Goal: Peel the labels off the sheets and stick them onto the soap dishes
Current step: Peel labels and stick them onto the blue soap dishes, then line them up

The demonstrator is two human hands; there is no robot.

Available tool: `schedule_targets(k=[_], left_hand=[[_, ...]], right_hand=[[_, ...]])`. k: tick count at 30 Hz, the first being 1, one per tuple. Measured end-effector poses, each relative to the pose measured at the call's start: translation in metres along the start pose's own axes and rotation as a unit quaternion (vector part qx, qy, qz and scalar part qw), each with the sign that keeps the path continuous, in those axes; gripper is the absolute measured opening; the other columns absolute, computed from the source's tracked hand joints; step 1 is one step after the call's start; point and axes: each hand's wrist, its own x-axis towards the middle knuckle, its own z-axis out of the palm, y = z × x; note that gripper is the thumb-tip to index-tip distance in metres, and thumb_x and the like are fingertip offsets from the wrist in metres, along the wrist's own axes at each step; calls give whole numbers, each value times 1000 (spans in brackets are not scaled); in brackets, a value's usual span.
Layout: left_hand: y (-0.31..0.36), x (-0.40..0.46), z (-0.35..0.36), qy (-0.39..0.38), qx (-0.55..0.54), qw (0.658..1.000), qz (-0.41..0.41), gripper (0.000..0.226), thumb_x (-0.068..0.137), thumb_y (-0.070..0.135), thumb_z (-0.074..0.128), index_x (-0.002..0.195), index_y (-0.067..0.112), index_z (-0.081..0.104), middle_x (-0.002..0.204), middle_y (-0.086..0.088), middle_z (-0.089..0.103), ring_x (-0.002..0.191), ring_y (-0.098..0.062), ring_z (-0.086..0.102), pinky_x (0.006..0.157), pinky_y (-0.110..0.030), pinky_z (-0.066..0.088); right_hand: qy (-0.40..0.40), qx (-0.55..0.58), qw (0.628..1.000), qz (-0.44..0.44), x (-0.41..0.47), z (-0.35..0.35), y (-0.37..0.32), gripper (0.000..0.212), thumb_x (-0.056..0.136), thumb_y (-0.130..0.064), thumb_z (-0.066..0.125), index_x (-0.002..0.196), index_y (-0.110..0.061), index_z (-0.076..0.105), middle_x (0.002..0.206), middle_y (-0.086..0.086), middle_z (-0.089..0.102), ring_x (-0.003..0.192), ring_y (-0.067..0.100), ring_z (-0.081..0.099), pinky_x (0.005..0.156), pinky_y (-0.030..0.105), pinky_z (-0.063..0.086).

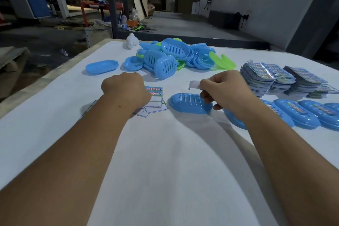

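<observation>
My left hand point(126, 89) lies knuckles up on a label sheet point(155, 97), which rests on the white table point(165, 152); its fingertips are hidden. My right hand point(223, 91) pinches a peeled label point(194, 84), white backing side showing, just above a blue soap dish point(189, 103) lying upside down in front of me. Labelled blue dishes point(300, 113) lie in a row at the right, partly behind my right forearm.
A heap of blue and green soap dishes point(174, 57) sits at the table's far middle, with one single blue dish point(102, 67) to its left. Stacks of label sheets point(271, 77) stand at the far right. A small white object point(131, 41) is at the far edge.
</observation>
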Motion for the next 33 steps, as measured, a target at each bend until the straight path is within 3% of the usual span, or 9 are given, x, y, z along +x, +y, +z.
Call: schedule_targets(k=[3,5,8,11,18,22,26,29,33], left_hand=[[5,-3,-3,53,-31,998,15,34,88,49,58,75,21,44,76,-1,52,63,-18,47,51,-27,31],[15,-6,-5,71,-171,981,50,25,83,45,60,76,22,57,75,0,61,69,-20,57,56,-29,42],[33,-20,-6,46,-403,905,124,17,77,35,65,71,21,71,65,6,69,71,-13,66,68,-30,55],[44,-28,-6,17,-493,853,171,13,80,32,69,69,25,72,56,14,66,56,-2,59,62,-23,51],[51,-31,1,-35,-550,812,190,13,85,26,71,73,23,75,51,7,60,47,-1,48,47,-15,39],[51,-32,-1,-43,-563,806,180,12,86,24,71,75,23,77,74,-8,73,61,-7,58,59,-23,48],[50,-34,-1,-43,-565,806,171,14,86,25,70,74,24,77,78,-7,74,64,-11,62,64,-27,52],[49,-34,-1,-39,-572,804,159,14,85,30,70,74,27,77,84,-9,74,72,-18,67,79,-39,57],[45,-32,-2,-32,-584,798,145,10,84,32,72,75,30,76,90,-10,74,73,-17,66,70,-29,51]], right_hand=[[5,-15,1000,-13,-1,3,0,26,84,-25,67,64,-9,73,64,2,74,52,9,63,42,21,49],[5,-43,999,-25,-1,4,-1,27,81,-25,63,62,-8,72,61,4,73,53,15,63,48,30,56],[11,-60,997,-43,-3,6,-2,26,74,-29,62,59,-11,71,57,4,70,49,18,59,57,43,61],[13,-53,997,-60,-5,7,-3,20,69,-32,61,61,-17,72,56,5,70,49,17,58,60,47,60],[18,-40,997,-64,-3,9,-2,21,72,-31,68,62,-13,70,57,5,70,55,17,62,64,48,61],[12,-23,998,-63,-3,9,-2,20,71,-32,67,63,-14,71,58,4,71,53,15,61,58,40,55],[0,-17,998,-65,-3,8,-1,21,74,-30,67,62,-14,72,59,3,72,51,14,61,53,32,50],[-17,-19,996,-80,-2,9,1,23,81,-27,68,63,-14,74,62,4,73,53,16,61,50,31,50],[-39,-26,993,-113,-2,10,1,25,94,-27,68,74,-15,77,67,-5,74,52,8,62,47,27,52]])
